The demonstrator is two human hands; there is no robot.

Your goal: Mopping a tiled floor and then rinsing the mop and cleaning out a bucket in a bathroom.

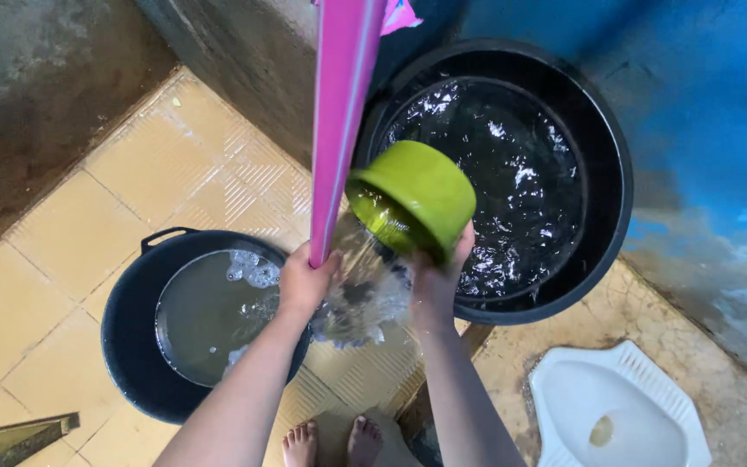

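Yellow ribbed floor tiles (175,164) cover the left and centre of the frame, meeting a stained grey wall at the upper left and a blue wall (711,95) at the upper right; a white squat toilet (616,406) sits in the lower right corner.

At the centre, the left hand (304,281) is clenched around the lower end of a pink cloth (343,112), which hangs down taut from the top edge of the frame; the right hand (438,281) grips the rim of a green plastic dipper (421,195), tipped on its side with its mouth turned toward the lower left; water (360,294) spills from it between the two hands, just under the end of the cloth.

Behind the dipper, in the upper right of centre, stands a large black tub (603,138) full of rippling water; at the lower left sits a smaller black basin (127,346) with a handle at its upper rim, holding cloudy water with some foam near the left wrist.

Two bare feet (335,441) show at the bottom centre; a wooden edge (15,437) pokes in at the lower left corner.
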